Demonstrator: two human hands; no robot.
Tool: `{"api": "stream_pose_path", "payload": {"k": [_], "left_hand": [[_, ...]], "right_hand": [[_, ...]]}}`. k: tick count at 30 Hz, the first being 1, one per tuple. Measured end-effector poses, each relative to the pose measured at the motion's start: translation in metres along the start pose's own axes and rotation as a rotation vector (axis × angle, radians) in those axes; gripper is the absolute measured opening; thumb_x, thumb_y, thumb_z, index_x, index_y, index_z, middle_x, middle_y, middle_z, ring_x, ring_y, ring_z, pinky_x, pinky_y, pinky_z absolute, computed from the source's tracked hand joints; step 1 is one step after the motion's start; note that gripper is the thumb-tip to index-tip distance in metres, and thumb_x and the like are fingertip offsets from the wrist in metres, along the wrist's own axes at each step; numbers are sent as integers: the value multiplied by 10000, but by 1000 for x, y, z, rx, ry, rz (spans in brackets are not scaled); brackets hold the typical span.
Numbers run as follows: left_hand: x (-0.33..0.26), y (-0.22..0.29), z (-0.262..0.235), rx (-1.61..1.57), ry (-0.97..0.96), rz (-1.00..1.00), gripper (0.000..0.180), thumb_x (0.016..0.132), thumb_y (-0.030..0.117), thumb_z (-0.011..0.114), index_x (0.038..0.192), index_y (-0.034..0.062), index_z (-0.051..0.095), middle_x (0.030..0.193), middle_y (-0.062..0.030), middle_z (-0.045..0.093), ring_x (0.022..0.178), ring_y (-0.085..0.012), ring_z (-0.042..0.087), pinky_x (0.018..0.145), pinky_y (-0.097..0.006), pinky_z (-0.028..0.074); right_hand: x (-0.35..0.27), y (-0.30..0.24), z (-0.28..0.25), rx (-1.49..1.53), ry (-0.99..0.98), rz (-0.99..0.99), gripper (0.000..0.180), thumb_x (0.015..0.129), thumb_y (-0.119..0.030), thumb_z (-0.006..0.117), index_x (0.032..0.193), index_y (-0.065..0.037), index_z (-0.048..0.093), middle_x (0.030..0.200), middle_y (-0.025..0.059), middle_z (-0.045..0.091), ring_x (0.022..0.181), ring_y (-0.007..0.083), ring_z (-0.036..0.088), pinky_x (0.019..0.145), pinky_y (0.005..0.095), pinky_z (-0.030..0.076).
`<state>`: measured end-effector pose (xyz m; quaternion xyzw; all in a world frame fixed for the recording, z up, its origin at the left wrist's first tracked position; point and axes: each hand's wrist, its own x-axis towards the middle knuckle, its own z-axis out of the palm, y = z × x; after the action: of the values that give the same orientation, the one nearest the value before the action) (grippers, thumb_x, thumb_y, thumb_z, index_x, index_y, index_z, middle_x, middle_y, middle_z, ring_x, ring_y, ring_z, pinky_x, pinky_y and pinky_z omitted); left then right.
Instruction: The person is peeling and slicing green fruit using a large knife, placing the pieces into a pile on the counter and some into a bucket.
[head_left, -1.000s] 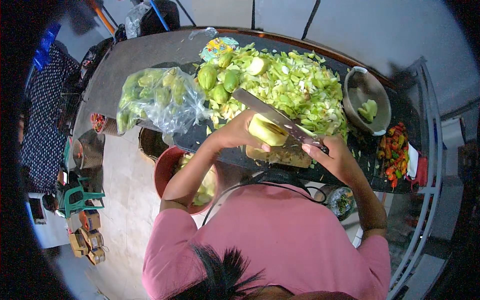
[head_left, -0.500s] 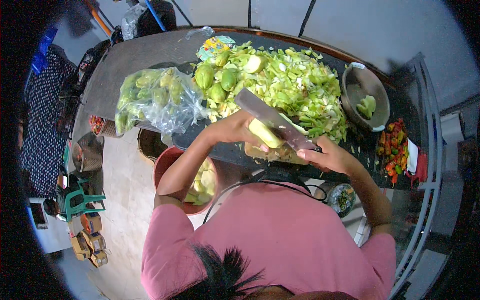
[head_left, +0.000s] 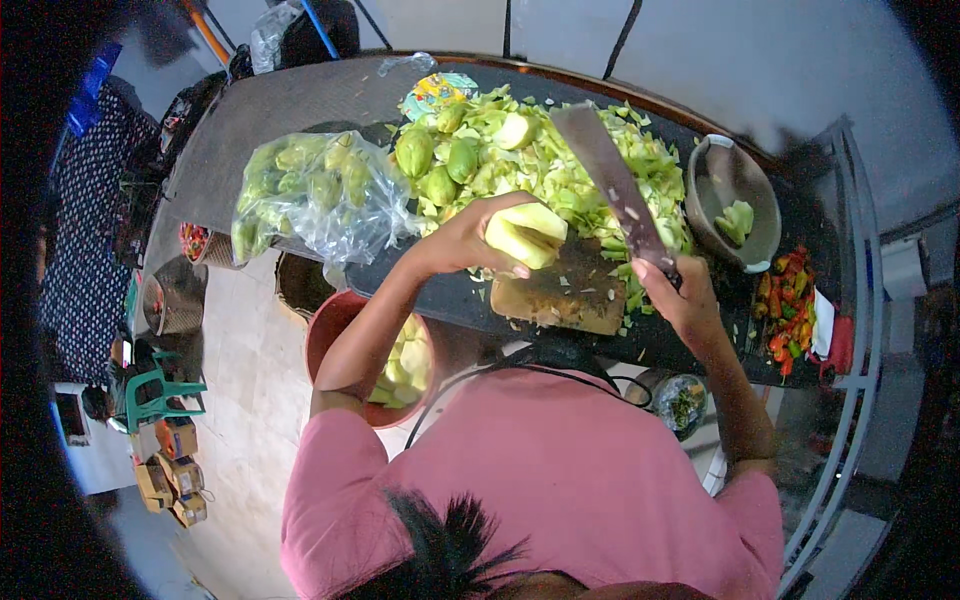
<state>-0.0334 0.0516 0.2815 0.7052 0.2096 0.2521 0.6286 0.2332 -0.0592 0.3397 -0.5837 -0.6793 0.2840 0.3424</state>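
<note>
My left hand (head_left: 470,235) is wrapped round a peeled, pale green chayote (head_left: 524,238) with a deep notch cut into its side. In my right hand (head_left: 685,300) is a large cleaver (head_left: 615,180), its broad blade pointing up and away over the heap, apart from the chayote. A wooden cutting board (head_left: 560,302) with scraps on it lies below, between the two hands. Beyond the board spreads a big heap of green peelings (head_left: 580,165). Several unpeeled green chayotes (head_left: 414,152) rest at the heap's left side.
A clear plastic bag (head_left: 325,200) of green chayotes sits on the table's left. On the right stand a basin (head_left: 750,190) with a pale piece inside and a pile of red and orange peppers (head_left: 788,305). Below the table edge, a red bucket (head_left: 335,330) holds peeled pieces.
The cleaver has come away from the chayote and swung up to the right. My left hand has turned the chayote so its notch shows, and the board is more exposed.
</note>
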Motion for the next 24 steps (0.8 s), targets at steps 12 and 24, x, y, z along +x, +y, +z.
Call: {"api": "stream_pose_path", "payload": {"k": [12,24], "left_hand": [[-17,-51,21,-108,249,1,773,721,281,729,1339,23,345,1299,-114,459,1195,-214,436,1036,-354,309],[-21,-13,33,-134,331,-54,724,660,148,798,1271,32,427,1169,-84,573,1042,-182,557,927,-332,436]], "right_hand": [[-10,7,32,-342,-28,-328,332,716,-112,668,1004,-8,541,781,166,583,715,350,599,624,421,469],[-8,6,37,-359,-1,-321,383,720,-109,676,1054,14,536,779,182,578,718,355,595,618,418,467]]}}
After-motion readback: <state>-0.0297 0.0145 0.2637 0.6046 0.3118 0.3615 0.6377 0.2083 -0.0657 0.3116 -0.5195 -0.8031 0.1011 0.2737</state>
